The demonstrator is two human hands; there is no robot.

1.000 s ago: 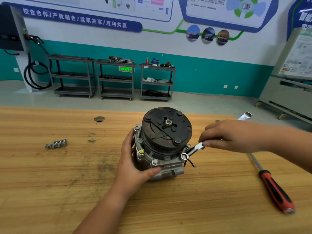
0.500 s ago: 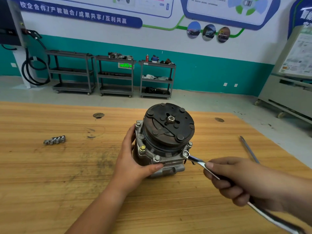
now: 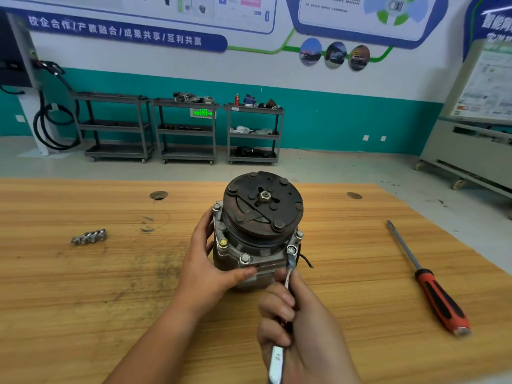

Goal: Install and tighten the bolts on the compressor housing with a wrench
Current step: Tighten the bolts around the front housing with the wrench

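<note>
Wooden table (image 3: pixel 69 314), compressor (image 3: pixel 260 217) well inside edges

Wrench (image 3: pixel 289 267) shaft mostly buried in the right hand (image 3: pixel 302 325); only its blurred ring end at the bolt (image 3: pixel 291 249) and a stub near the bottom edge show; stamped mark on the stub not legible; right wrist cut off by the bottom edge; left hand (image 3: pixel 206 261) fingers vanish behind the compressor housing (image 3: pixel 243 250), thumb covers part of its lower front; cluster of small metal pieces (image 3: pixel 88 236) at table left too small to identify; clutter on the carts (image 3: pixel 253 128) indistinct; cabinet (image 3: pixel 476 139) at right cropped by the frame edge.
</note>
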